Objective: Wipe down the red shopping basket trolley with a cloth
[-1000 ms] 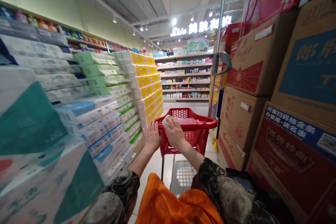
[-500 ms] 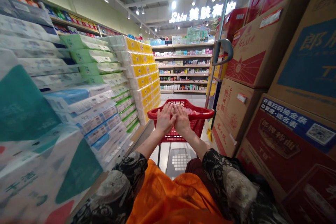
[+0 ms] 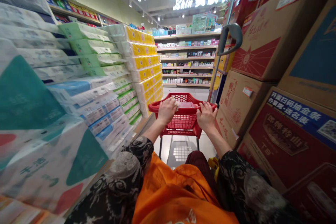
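A red plastic shopping cart [image 3: 181,121] stands right in front of me, its handle [image 3: 187,105] running across the near side. My left hand [image 3: 167,111] rests on the left part of the handle, fingers closed on a small crumpled white cloth [image 3: 176,104]; whether it is cloth or tissue is hard to tell. Toward the right end, my right hand [image 3: 207,114] has its fingers curled over the handle. Through the mesh, the basket's inside shows little.
Stacked tissue packs [image 3: 141,66] line the left side, close to the cart. On the right rise piled cardboard boxes [image 3: 252,101], with a metal pole bearing a grey handle [image 3: 231,38] beside them. Shelves of small goods [image 3: 187,63] stand ahead across a pale floor.
My hands were together at the middle of the handle; the right one has moved to the right end, the left slightly left. The shelves ahead look a little nearer.
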Demonstrator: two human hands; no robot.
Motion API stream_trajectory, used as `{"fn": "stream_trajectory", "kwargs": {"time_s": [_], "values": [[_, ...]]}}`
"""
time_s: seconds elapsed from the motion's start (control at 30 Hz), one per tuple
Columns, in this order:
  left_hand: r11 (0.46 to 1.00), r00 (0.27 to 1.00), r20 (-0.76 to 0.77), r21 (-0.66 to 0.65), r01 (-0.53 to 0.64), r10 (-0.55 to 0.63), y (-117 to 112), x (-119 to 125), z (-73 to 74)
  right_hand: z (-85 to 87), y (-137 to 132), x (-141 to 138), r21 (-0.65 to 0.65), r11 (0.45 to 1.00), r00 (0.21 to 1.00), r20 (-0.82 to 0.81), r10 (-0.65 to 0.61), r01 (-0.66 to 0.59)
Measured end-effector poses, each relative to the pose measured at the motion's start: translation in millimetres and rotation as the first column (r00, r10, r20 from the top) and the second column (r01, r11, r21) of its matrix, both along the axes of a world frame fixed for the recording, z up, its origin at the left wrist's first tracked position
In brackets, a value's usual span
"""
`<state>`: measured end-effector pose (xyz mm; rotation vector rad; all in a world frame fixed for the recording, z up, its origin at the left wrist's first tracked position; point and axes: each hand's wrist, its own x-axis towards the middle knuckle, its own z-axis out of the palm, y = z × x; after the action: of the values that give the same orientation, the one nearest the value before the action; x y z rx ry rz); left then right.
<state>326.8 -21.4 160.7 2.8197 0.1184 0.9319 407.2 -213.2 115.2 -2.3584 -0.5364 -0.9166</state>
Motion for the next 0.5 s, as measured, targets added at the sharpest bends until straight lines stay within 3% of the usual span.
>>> {"fn": "stream_trajectory", "kwargs": {"time_s": [0.07, 0.17, 0.23, 0.4, 0.5], "values": [[0.990, 0.990, 0.037, -0.019, -0.137, 0.137, 30.8, -9.7, -4.2, -4.1, -5.6, 5.7, 0.028, 1.000, 1.000, 0.011, -0.003, 0.002], [0.988, 0.988, 0.037, -0.017, -0.152, 0.152, 51.5, -13.0, -7.8, -6.7, -8.8, 7.9, 0.065, 0.997, 0.999, 0.029, 0.038, -0.040], [0.994, 0.994, 0.029, -0.011, -0.107, 0.107, 37.0, -4.1, -8.9, -6.3, -7.1, 5.8, 0.081, 0.995, 0.998, 0.023, 0.052, -0.054], [0.987, 0.990, 0.000, 0.081, 0.142, -0.142, -35.8, 26.1, -3.2, -2.7, -7.5, 2.3, 0.038, 0.992, 0.992, -0.011, 0.125, -0.124], [0.977, 0.983, -0.029, 0.112, 0.181, -0.179, -36.6, 27.0, -0.6, 0.4, -13.3, 6.8, 0.037, 0.984, 0.985, -0.015, 0.174, -0.174]]}}
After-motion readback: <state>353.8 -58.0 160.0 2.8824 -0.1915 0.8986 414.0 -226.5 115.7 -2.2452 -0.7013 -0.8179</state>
